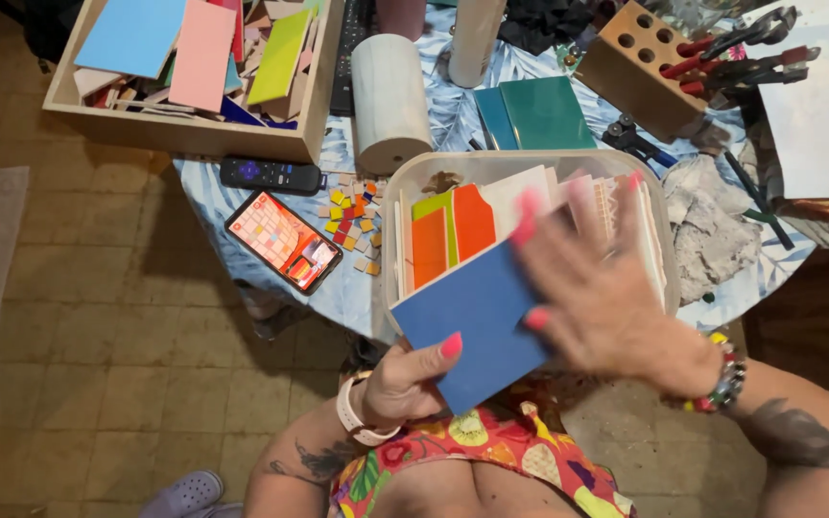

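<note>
My left hand (pixel 413 381) grips a blue square tile (pixel 477 317) by its lower edge, thumb on top, and holds it tilted over my lap. Blurred with motion, my right hand (pixel 599 288) hovers with fingers spread over the tile's right side and over a clear plastic tub (pixel 405 182). The tub holds upright tiles, among them orange ones (pixel 453 235), a green one and white ones. It rests at the near edge of the table.
A phone (pixel 283 240) with a lit screen and a black remote (pixel 271 176) lie left of the tub, beside small loose mosaic pieces (pixel 352 216). A wooden box of coloured tiles (pixel 194 58) stands at back left. A pale cylinder (pixel 389 101), teal tiles (pixel 537 112) and a tool block (pixel 637 62) stand behind.
</note>
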